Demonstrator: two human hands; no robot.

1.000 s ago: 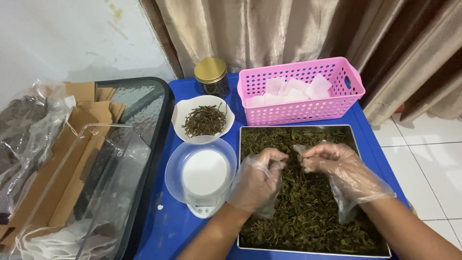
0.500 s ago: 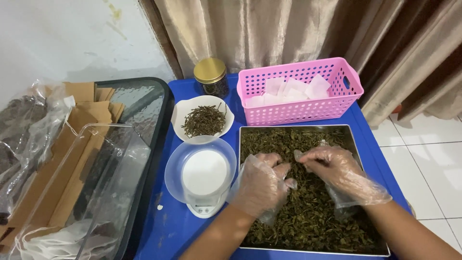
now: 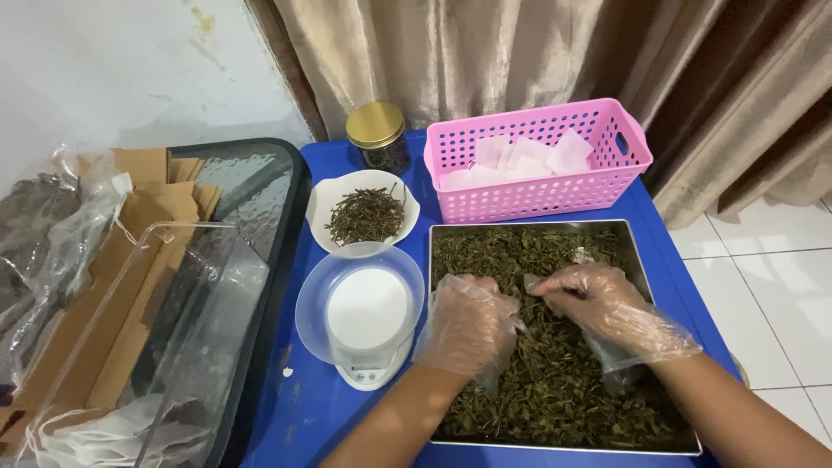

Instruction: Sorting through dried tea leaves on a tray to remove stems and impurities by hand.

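A square metal tray [image 3: 637, 251] full of dried green leaves [image 3: 555, 381] lies on the blue table. Both my hands wear loose clear plastic gloves and rest in the leaves. My left hand [image 3: 468, 325] is curled with its fingers down in the pile near the tray's left side. My right hand [image 3: 598, 303] reaches leftward, its fingertips pinching at leaves close to the left hand's fingers. What either hand grips is hidden under the gloves and leaves.
Left of the tray, a white kitchen scale [image 3: 368, 368] carries a clear bowl [image 3: 312, 303]. Behind it are a white bowl of dried stems [image 3: 362, 212], a gold-lidded jar [image 3: 378, 137] and a pink basket [image 3: 537, 195] of white sachets. Brown paper bags [image 3: 130, 251] and a clear plastic box [image 3: 165, 347] lie far left.
Both hands have slid toward me and lower into the leaves, with the fingertips drawing closer together. Nothing else has moved.
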